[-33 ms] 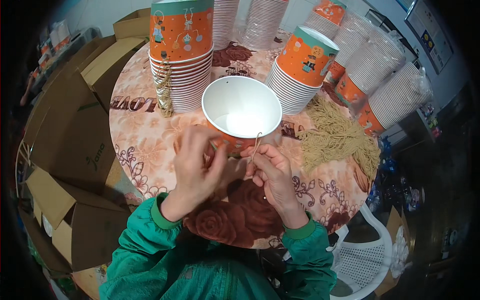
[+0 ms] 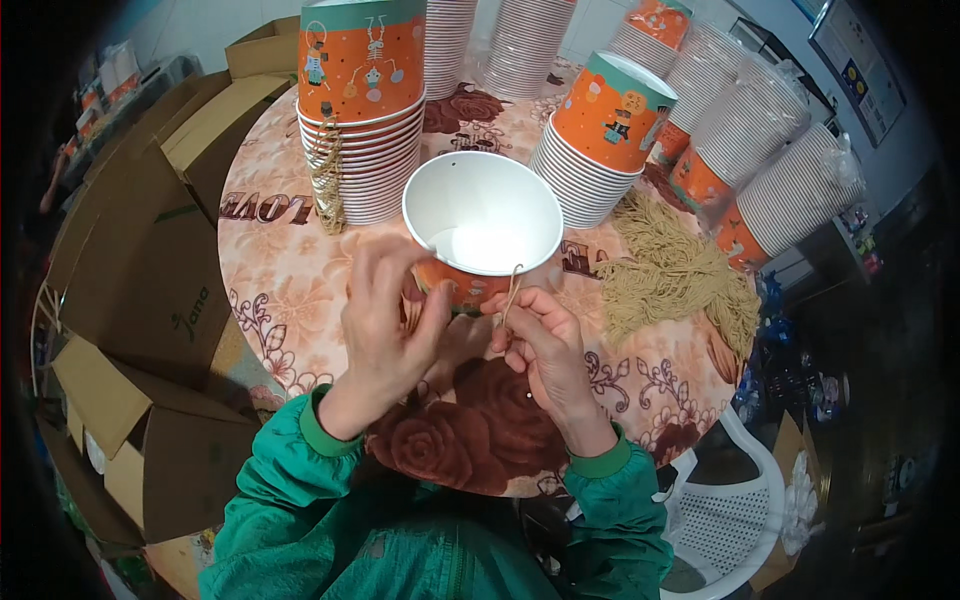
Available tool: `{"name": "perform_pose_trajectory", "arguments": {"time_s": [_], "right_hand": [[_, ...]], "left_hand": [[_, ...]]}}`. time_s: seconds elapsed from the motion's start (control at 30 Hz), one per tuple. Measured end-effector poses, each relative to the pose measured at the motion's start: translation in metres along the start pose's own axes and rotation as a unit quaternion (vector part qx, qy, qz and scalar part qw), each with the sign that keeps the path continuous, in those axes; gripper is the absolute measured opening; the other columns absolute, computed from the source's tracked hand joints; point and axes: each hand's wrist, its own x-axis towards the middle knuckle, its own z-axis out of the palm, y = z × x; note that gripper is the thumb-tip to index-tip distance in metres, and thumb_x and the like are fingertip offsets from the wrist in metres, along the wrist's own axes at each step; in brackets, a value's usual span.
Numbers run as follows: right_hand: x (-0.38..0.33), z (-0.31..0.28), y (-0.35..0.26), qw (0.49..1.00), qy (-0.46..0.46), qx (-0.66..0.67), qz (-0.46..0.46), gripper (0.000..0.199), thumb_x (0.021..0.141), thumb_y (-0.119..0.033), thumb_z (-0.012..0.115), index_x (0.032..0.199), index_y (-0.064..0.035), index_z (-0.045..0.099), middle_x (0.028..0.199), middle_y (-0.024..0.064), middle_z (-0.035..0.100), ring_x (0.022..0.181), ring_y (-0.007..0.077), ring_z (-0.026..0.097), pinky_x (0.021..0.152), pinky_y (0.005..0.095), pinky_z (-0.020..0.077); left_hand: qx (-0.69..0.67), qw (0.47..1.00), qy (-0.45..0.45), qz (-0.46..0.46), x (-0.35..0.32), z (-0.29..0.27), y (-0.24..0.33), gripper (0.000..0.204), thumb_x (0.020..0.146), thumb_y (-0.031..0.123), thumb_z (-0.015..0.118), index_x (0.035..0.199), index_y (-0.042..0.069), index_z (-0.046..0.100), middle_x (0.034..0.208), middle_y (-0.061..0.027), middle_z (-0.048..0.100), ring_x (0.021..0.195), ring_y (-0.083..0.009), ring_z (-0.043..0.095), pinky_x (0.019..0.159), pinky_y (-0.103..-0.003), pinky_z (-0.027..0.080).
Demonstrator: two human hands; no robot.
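Note:
A white-lined paper bucket (image 2: pixel 485 215) with an orange printed outside stands tilted toward me at the middle of the table. A thin tan string (image 2: pixel 513 290) hangs over its near right rim. My right hand (image 2: pixel 545 345) pinches that string between thumb and fingertips, just below the rim. At the bucket's near left side is my left hand (image 2: pixel 385 315), its fingers bent and slightly blurred, with a gap between thumb and index finger. I see nothing held in it. The bucket's lower front is partly hidden behind both hands.
A bucket stack (image 2: pixel 362 110) with strings hanging on it stands left; another stack (image 2: pixel 605 140) stands right. A tan string pile (image 2: pixel 680 270) lies right on the flowered tablecloth (image 2: pixel 300 290). Plastic-wrapped stacks (image 2: pixel 795 190) stand farther right. Cardboard boxes (image 2: pixel 150 270) line the left; a white chair (image 2: pixel 725 510) is lower right.
My left hand has shifted slightly left and up, its thumb and index finger now farther apart. My right hand keeps its pinch on the string, and the bucket has hardly moved.

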Motion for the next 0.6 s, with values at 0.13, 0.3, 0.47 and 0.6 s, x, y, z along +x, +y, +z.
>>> {"name": "perform_pose_trajectory", "arguments": {"time_s": [0.13, 0.3, 0.47, 0.6], "right_hand": [[-0.002, 0.003, -0.003, 1.000, 0.005, 0.005, 0.003, 0.011, 0.101, -0.011, 0.059, 0.102, -0.0013, 0.064, 0.098, 0.0065, 0.070, 0.067, 0.0062, 0.060, 0.048, 0.0170, 0.0385], [0.003, -0.003, 0.003, 1.000, -0.002, -0.012, 0.002, 0.009, 0.100, -0.011, 0.060, 0.101, -0.0024, 0.063, 0.098, 0.0065, 0.070, 0.068, 0.0058, 0.061, 0.050, 0.0170, 0.0396], [0.005, -0.008, -0.001, 1.000, 0.013, -0.025, -0.009, 0.010, 0.100, -0.012, 0.062, 0.101, -0.0029, 0.065, 0.092, 0.0041, 0.069, 0.066, 0.0055, 0.060, 0.051, 0.0174, 0.0403], [0.008, -0.006, 0.002, 0.999, 0.016, -0.035, 0.001, 0.009, 0.100, -0.012, 0.062, 0.101, -0.0034, 0.065, 0.091, 0.0031, 0.069, 0.066, 0.0056, 0.061, 0.052, 0.0176, 0.0416]], "left_hand": [[-0.012, 0.994, -0.098, 0.053, 0.023, 0.002, -0.021, 0.019, 0.086, 0.011, 0.073, 0.100, 0.002, 0.065, 0.115, -0.0114, 0.060, 0.077, -0.0201, 0.065, 0.066, -0.030, 0.052], [-0.063, 0.989, -0.133, 0.020, 0.055, 0.013, -0.041, 0.018, 0.091, 0.014, 0.069, 0.086, -0.002, 0.063, 0.110, -0.0090, 0.062, 0.076, -0.0136, 0.060, 0.064, -0.026, 0.048], [-0.061, 0.983, -0.166, 0.055, 0.086, 0.037, -0.064, 0.020, 0.093, 0.016, 0.068, 0.086, -0.003, 0.064, 0.110, -0.0084, 0.062, 0.080, -0.0144, 0.061, 0.065, -0.027, 0.049], [-0.069, 0.988, -0.102, 0.095, 0.083, 0.043, -0.055, 0.021, 0.091, 0.017, 0.070, 0.093, -0.002, 0.063, 0.101, -0.0114, 0.062, 0.074, -0.0205, 0.064, 0.063, -0.031, 0.053]]}}
